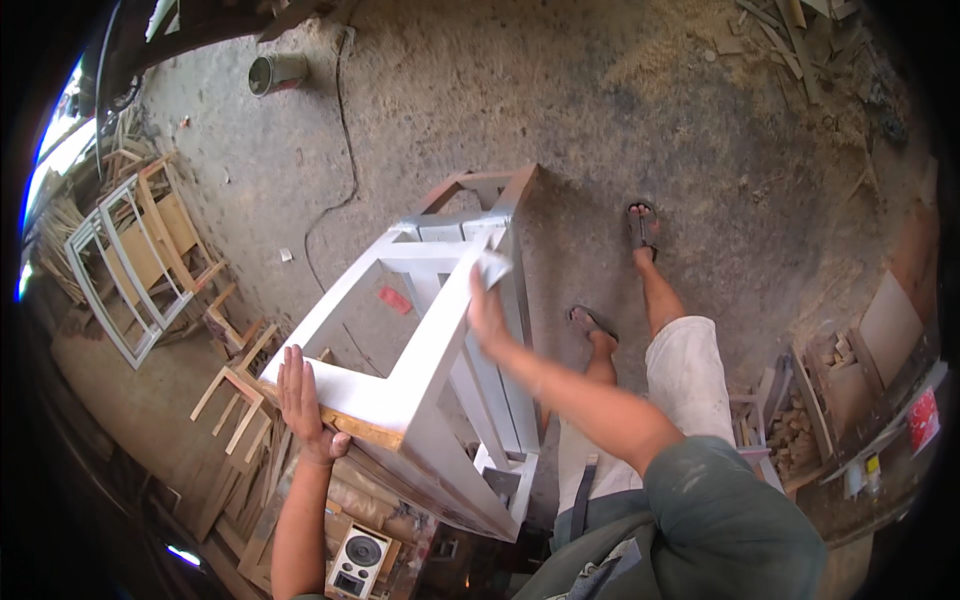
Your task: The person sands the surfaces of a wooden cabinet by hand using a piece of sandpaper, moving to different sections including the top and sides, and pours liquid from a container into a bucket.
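A white-painted wooden cabinet frame (425,355) stands tilted in front of me, with open bays and bare wood along its near edge. My left hand (302,402) lies on the near left corner, fingers stretched flat on the white top and thumb at the bare wood edge. At the far right of the top rail, my right hand (485,310) presses a small pale sheet (494,266) against the painted surface. Motion smears that hand, and I cannot tell whether the sheet is sandpaper or cloth.
A metal can (277,74) lies on the dusty floor beside a dark cable (345,130). White window frames (125,265) and wooden pieces (235,395) crowd the left. A speaker (361,560) is below the cabinet. Wood offcuts (795,435) fill the right side.
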`<state>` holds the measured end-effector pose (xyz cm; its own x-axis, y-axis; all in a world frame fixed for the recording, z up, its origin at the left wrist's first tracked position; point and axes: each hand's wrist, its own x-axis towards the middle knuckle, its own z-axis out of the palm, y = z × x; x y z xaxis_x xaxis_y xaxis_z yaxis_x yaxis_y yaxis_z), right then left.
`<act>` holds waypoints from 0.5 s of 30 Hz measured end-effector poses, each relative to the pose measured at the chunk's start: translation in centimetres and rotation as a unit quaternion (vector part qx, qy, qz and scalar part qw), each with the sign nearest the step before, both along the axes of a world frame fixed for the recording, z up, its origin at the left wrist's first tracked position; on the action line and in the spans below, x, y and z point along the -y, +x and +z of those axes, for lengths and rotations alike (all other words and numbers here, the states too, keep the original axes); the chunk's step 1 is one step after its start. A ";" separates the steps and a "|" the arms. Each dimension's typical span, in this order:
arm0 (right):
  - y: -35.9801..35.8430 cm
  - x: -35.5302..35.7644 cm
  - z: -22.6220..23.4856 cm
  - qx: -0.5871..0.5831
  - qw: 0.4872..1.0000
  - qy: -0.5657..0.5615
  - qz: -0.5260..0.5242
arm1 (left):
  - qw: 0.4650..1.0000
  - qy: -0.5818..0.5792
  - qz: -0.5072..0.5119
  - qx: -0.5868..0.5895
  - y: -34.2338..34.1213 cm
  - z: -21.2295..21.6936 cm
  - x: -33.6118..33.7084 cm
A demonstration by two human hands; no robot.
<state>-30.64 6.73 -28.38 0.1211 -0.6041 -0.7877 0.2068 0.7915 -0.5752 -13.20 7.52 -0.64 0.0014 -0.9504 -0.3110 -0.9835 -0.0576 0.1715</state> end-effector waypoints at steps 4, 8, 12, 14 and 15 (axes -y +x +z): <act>1.1 -1.5 0.5 -0.026 0.999 -0.019 -0.011 | 1.000 -0.002 0.010 0.015 -0.4 1.5 -0.2; -3.1 3.4 -14.8 0.104 0.982 0.157 0.006 | 0.999 -0.022 -0.026 -0.035 0.0 -2.4 2.4; 0.3 -1.0 2.5 -0.013 0.998 0.027 0.053 | 1.000 -0.001 0.005 0.001 0.1 0.3 -0.9; 0.9 -1.9 5.1 -0.069 0.994 -0.072 0.042 | 1.000 -0.005 0.002 0.004 0.0 0.9 -0.3; 0.8 -1.9 2.8 -0.052 0.995 -0.075 0.046 | 1.000 0.001 0.006 0.004 0.0 0.9 -0.1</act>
